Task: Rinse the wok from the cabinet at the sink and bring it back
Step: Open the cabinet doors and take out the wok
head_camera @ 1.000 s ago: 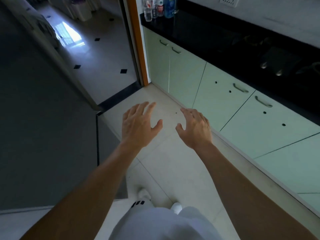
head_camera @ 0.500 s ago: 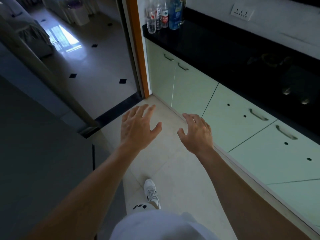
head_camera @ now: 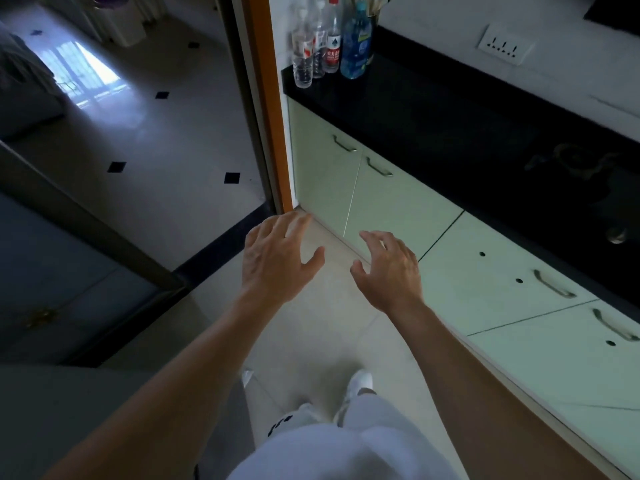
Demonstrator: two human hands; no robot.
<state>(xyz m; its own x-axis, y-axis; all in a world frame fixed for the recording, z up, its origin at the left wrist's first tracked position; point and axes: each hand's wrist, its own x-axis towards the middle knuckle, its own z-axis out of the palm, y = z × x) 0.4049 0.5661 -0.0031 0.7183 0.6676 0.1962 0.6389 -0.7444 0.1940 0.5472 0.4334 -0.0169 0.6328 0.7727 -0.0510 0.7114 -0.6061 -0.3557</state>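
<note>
No wok and no sink are in view. Pale green cabinet doors (head_camera: 391, 206) with metal handles run along the right under a black countertop (head_camera: 433, 112), and all of them are closed. My left hand (head_camera: 277, 254) is stretched forward over the floor, fingers spread and empty. My right hand (head_camera: 389, 268) hovers beside it with fingers loosely bent, holding nothing, just in front of the lowest edge of the cabinet doors.
Several plastic bottles (head_camera: 329, 43) stand at the far end of the countertop by an orange door frame (head_camera: 270, 109). A doorway on the left leads to a tiled room. A dark hob (head_camera: 588, 188) is set in the counter. My feet stand on the pale floor (head_camera: 329, 323).
I have walked forward along the cabinets, so the doorway, bottles and first doors are nearer. Both hands stay raised and empty.
</note>
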